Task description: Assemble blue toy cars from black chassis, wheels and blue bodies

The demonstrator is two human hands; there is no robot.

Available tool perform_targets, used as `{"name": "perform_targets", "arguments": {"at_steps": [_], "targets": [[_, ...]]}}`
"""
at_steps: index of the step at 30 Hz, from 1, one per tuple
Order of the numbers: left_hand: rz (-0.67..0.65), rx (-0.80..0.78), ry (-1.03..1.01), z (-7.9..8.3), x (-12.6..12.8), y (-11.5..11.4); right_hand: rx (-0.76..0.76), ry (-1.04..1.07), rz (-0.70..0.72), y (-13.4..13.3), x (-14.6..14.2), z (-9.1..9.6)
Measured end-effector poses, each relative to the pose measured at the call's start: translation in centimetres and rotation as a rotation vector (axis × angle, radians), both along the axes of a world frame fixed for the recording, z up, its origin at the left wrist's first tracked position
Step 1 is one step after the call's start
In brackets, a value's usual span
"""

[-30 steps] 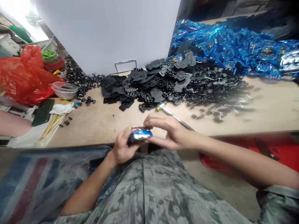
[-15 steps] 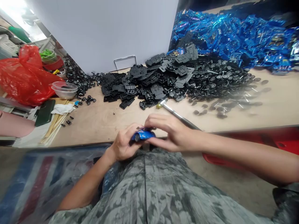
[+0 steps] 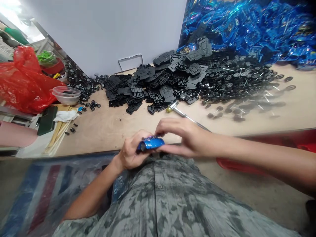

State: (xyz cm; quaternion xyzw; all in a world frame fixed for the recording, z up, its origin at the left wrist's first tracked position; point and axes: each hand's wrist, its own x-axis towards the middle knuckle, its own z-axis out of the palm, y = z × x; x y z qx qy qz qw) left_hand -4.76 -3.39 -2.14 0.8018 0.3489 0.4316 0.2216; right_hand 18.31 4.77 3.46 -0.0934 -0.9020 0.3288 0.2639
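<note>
Head view, left hand [image 3: 130, 151], right hand [image 3: 182, 136] gripping blue toy car [image 3: 150, 144] at table edge [image 3: 247, 133]

One toy car [image 3: 150, 144], one red bag [image 3: 22, 82], one bowl [image 3: 66, 95], one screwdriver [image 3: 182, 113]

Red bag [image 3: 22, 82], clear bowl [image 3: 66, 94], black chassis pile [image 3: 158, 86], perhaps a screwdriver [image 3: 184, 114]

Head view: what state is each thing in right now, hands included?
Car: held between both hands.
Left hand: gripped round the car.
Right hand: pinching the car's top.
Metal tool: lying flat, untouched.
Bowl: upright.
Red bag: crumpled, bulging.
Chassis plates: loose heap.
Wheels: scattered loose.
</note>
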Motion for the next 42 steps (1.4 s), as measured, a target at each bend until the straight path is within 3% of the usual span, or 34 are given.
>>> {"name": "perform_targets", "arguments": {"at_steps": [10, 20, 28, 35, 42], "targets": [[0.021, -0.089, 0.035, -0.2, -0.1, -0.4, 0.125, 0.016, -0.022, -0.8, 0.1, -0.3], [-0.014, 0.008, 0.158, 1.5, -0.2, 0.4, -0.056, 0.019, 0.014, -0.2, 0.0, 1.2], [0.033, 0.073, 0.273, 2.1, -0.1, 0.1, 0.077, 0.122, -0.039, -1.4, -0.2, 0.2], [0.021, 0.159, 0.227, 1.4, -0.1, 0.2, 0.141, 0.123, -0.075, -2.6, -0.3, 0.7], [-0.017, 0.145, 0.081, 0.1, -0.8, 1.0, 0.013, 0.152, -0.068, -1.7, -0.1, 0.4]]}}
